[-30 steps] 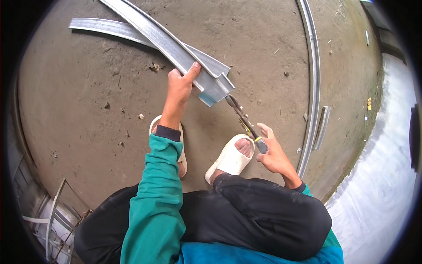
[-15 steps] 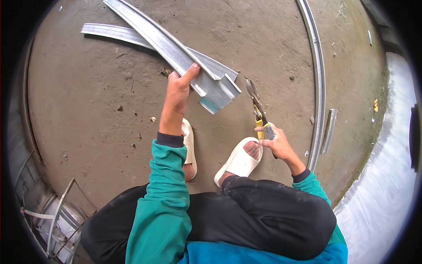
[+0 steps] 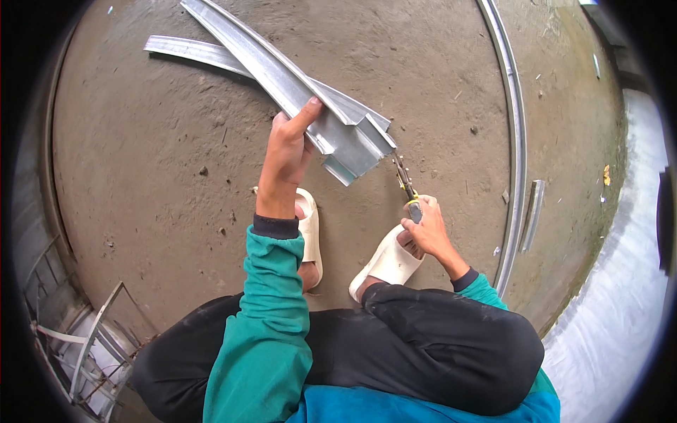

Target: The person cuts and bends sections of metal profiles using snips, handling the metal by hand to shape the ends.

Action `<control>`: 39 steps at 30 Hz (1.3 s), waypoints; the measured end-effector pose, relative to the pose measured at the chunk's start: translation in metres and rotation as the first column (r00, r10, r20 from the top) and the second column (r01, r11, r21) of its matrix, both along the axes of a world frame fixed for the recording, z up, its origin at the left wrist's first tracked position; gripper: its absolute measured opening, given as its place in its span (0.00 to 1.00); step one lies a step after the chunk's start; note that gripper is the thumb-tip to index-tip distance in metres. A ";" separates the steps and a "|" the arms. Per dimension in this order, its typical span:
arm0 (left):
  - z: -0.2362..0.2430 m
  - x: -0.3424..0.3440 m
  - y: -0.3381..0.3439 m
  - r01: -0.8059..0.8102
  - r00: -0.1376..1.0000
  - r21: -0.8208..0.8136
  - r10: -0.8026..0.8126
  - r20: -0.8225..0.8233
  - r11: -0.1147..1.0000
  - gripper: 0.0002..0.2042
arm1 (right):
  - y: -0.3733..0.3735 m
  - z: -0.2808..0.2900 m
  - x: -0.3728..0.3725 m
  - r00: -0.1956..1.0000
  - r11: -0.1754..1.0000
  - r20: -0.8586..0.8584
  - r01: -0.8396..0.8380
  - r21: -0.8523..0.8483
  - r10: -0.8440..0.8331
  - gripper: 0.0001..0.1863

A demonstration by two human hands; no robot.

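Note:
My left hand (image 3: 285, 151) is closed around a silvery metal channel (image 3: 271, 76), thumb on its inner face and fingers beneath. The channel slants from the far left toward me, and its near end has cut, folded-out flaps. Under it, a second metal channel (image 3: 194, 51) lies crosswise on the ground. In my right hand (image 3: 430, 229) is a pair of tin snips (image 3: 405, 182) with yellow and grey handles, gripped by those handles. The snips' jaws point away from me and reach close to the channel's right corner; whether they touch it, I cannot tell.
A long metal channel (image 3: 517, 134) runs along the right, with a short offcut (image 3: 533, 215) beside it. White sheeting (image 3: 610, 282) borders the far right. Thin metal scraps (image 3: 92, 338) stand at lower left. My feet in cream slides (image 3: 391, 259) rest on the rough ground.
The snips have moved left toward the channel's cut end, and their handles have come closer together. My left hand keeps its hold on the channel. The whole view has shifted slightly.

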State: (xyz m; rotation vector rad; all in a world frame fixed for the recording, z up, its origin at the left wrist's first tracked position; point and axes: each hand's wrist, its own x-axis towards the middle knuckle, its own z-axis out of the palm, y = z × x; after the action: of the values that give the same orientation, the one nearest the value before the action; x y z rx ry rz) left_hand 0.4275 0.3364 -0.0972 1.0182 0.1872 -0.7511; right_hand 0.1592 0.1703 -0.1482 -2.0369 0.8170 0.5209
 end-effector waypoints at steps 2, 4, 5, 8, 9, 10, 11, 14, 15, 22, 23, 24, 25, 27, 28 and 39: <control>0.004 0.001 -0.001 -0.013 1.000 -0.001 0.013 -0.010 1.000 0.17 | -0.004 -0.002 0.002 1.000 0.999 0.000 -0.022 -0.024 0.022 0.25; 0.007 0.002 -0.002 -0.014 1.000 -0.004 0.013 -0.022 1.000 0.17 | -0.009 -0.003 0.007 0.990 0.991 -0.088 0.117 0.068 -0.111 0.33; 0.009 0.003 -0.003 -0.015 1.000 -0.008 0.015 -0.022 1.000 0.17 | -0.010 -0.007 0.004 0.990 0.991 -0.088 0.115 0.065 -0.109 0.33; 0.014 0.004 -0.004 -0.018 1.000 0.024 0.019 -0.022 1.000 0.17 | -0.013 -0.012 0.000 0.981 0.982 0.040 0.189 0.018 -0.189 0.34; 0.015 0.005 -0.006 -0.003 1.000 0.003 0.003 -0.020 1.000 0.17 | -0.020 -0.007 0.000 0.984 0.981 0.023 0.176 0.081 -0.178 0.34; 0.014 0.004 -0.006 0.013 1.000 -0.014 -0.013 -0.025 1.000 0.17 | -0.026 0.002 0.001 0.986 0.975 -0.001 0.165 0.146 -0.167 0.34; 0.012 0.004 -0.004 0.019 0.999 0.013 -0.018 -0.031 1.000 0.16 | -0.029 0.015 0.007 0.987 0.966 -0.095 0.146 0.215 -0.128 0.35; 0.006 0.002 0.002 0.014 1.000 0.014 -0.014 -0.020 1.000 0.16 | -0.036 0.057 0.012 0.964 0.834 -0.180 0.261 0.485 -0.197 0.35; 0.005 0.002 0.005 0.008 1.000 0.018 -0.008 -0.024 1.000 0.16 | -0.038 0.064 0.009 0.976 0.800 -0.144 0.216 0.560 -0.163 0.34; -0.010 -0.005 0.003 0.061 0.998 0.090 -0.061 -0.005 0.994 0.18 | -0.050 0.121 0.000 0.980 0.824 0.063 -0.191 0.534 0.187 0.41; -0.011 -0.006 0.002 0.048 0.999 0.098 -0.047 -0.016 0.994 0.17 | -0.049 0.124 -0.001 0.982 0.814 0.022 -0.167 0.556 0.187 0.45; -0.013 -0.006 0.002 0.049 0.999 0.097 -0.047 -0.025 0.994 0.17 | -0.048 0.124 -0.001 0.982 0.814 0.013 -0.162 0.557 0.187 0.45; -0.013 -0.006 0.002 0.049 0.999 0.093 -0.048 -0.016 0.995 0.17 | -0.046 0.125 0.000 0.980 0.832 0.032 -0.185 0.523 0.198 0.43; -0.015 -0.007 0.002 0.050 0.999 0.085 -0.049 -0.015 0.995 0.18 | -0.042 0.129 0.005 0.977 0.849 0.044 -0.203 0.488 0.209 0.42; -0.016 -0.007 0.004 0.054 0.999 0.096 -0.054 -0.001 0.994 0.18 | -0.040 0.131 0.012 0.978 0.845 0.039 -0.197 0.497 0.204 0.41; -0.020 -0.010 0.002 0.048 0.998 0.141 -0.052 0.022 0.989 0.18 | -0.030 0.134 0.022 0.993 0.890 -0.006 -0.105 0.445 0.120 0.23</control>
State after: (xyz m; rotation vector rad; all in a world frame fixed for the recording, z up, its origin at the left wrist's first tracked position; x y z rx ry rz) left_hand 0.4180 0.3384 -0.1168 1.1695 0.1956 -0.7783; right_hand 0.1813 0.1405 -0.0144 -1.6579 0.5380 0.7366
